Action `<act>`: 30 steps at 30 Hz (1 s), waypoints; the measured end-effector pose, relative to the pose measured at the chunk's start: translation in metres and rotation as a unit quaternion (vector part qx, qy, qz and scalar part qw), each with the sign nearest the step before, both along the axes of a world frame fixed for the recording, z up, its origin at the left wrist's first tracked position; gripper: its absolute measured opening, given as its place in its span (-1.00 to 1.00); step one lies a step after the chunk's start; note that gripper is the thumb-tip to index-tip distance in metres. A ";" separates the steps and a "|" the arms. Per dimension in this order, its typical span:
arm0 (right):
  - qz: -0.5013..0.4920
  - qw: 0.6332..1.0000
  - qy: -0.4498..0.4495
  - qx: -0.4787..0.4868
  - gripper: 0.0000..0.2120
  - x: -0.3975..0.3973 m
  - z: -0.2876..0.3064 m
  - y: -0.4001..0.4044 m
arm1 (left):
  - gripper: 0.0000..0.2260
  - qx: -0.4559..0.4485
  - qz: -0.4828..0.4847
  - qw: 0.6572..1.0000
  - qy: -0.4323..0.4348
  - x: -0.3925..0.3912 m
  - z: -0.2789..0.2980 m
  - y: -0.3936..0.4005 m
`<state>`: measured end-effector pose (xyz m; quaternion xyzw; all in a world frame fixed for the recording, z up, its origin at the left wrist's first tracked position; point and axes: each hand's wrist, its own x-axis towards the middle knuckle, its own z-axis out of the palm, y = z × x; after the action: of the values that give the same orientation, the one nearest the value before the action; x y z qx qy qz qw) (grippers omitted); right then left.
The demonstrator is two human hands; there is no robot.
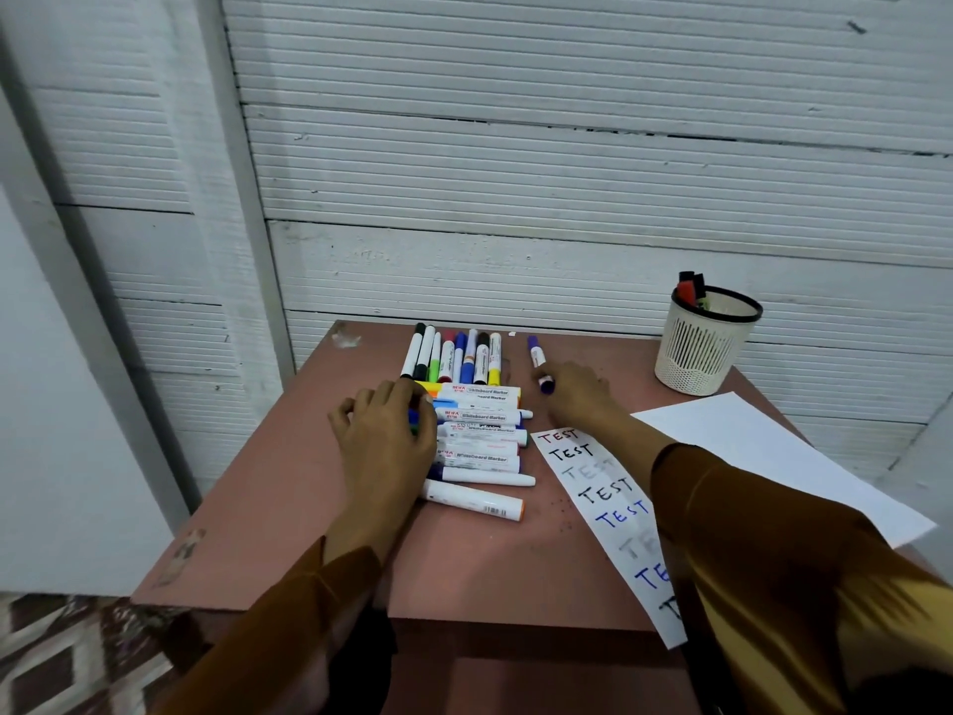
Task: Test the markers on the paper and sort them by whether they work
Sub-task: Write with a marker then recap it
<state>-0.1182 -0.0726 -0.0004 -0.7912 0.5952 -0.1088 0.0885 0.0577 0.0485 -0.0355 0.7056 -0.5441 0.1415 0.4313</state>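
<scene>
On the pink table [289, 508], my right hand [577, 392] holds the near end of a purple marker [536, 356] that lies on the tabletop pointing away from me. My left hand [384, 436] rests with curled fingers on the left ends of a stack of sideways whiteboard markers [482, 436]; whether it grips one I cannot tell. Behind that stack, a row of several markers [454, 356] lies lengthwise at the table's back edge. A paper strip [598, 487] covered with the word TEST in red, black, grey and blue lies under my right forearm.
A white mesh pen cup [701, 348] with a black rim holds a red and a black marker at the back right corner. A blank white sheet [763, 451] hangs over the right edge. White slatted wall panels stand right behind the table.
</scene>
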 end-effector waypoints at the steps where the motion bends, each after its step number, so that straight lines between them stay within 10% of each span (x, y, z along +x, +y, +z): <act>1: -0.021 0.998 -0.061 -0.001 -0.60 -0.002 0.001 0.001 | -0.65 -0.002 -0.002 1.000 -0.002 0.000 0.000 0.000; 10: -0.127 0.888 -0.441 -0.025 -0.90 -0.037 0.005 0.018 | -0.60 -0.095 -0.115 0.988 0.047 -0.007 0.009 0.015; 19: -0.137 0.836 -0.531 -0.035 -0.77 -0.063 0.014 0.042 | -0.60 -0.018 -0.303 0.951 -0.054 -0.016 0.013 0.025; 30: -0.097 0.807 -0.583 -0.011 -0.80 -0.073 0.018 0.063 | -0.50 -0.032 -0.227 0.958 -0.171 -0.014 0.009 0.030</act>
<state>-0.1908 -0.0100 0.0173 -0.5178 0.5044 -0.5643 0.3988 0.0434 0.0789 -0.0268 0.5145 -0.7511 0.1753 0.3747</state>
